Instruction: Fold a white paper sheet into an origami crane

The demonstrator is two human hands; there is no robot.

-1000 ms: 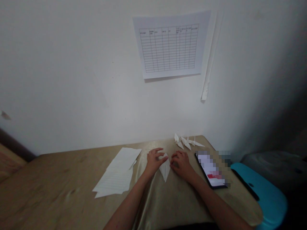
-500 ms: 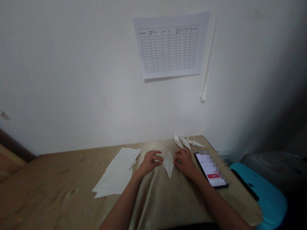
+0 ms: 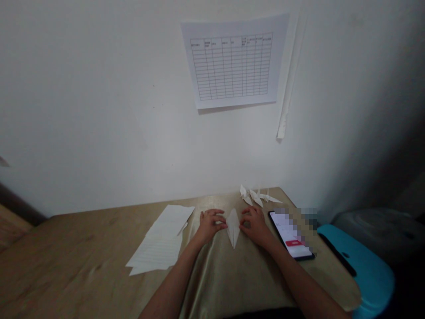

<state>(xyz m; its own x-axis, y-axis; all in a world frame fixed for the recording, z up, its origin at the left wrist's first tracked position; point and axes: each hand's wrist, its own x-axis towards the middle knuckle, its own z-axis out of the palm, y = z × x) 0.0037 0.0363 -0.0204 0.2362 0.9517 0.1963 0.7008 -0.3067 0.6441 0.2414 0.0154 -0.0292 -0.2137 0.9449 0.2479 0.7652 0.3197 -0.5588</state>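
Since a second ago, my left hand point(image 3: 211, 223) has come off the top of the folded paper point(image 3: 233, 228) to its left edge, and the paper lies slightly nearer my right hand point(image 3: 253, 223).

Beyond both hands rises the wall point(image 3: 99, 115), and under them spreads the table point(image 3: 83, 252), its cover wrinkled beside my left forearm. Well off past my right hand is a blue plastic thing point(image 3: 368, 270). High above my fingers hangs a printed chart point(image 3: 234, 66). Loose sheets point(image 3: 156, 248) lie left of my left hand, and a phone point(image 3: 294, 243) lies just right of my right one.

Between my hands sits the folded paper, narrow end toward me, a slit running up from that point. My fingertips meet its side corners, one hand at each; I cannot tell whether they pinch the edges or only rest against them.

Smallest are the paper birds point(image 3: 256, 198), just beyond my right hand.

If I press harder from one side, I think the paper could skid or twist and a crease end up crooked; pushing inward with both could buckle it. A careless reach forward with my right hand might scatter the birds.
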